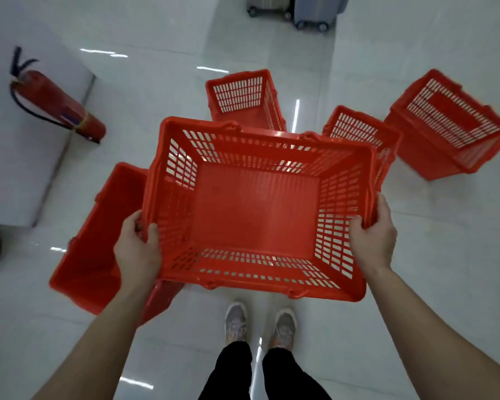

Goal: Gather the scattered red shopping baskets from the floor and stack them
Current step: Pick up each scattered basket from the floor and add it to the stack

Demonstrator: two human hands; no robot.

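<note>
Centre frame: our left hand point(137, 249) and right hand point(373, 236) grip the held basket point(254, 209) by its short rims, above the floor. Lowered askew onto the left basket point(98, 241), it may jam or tip.

Empty red slotted basket point(254, 215) upright, off floor, w/ 4 more baskets point(445, 125) scattered below.
</note>
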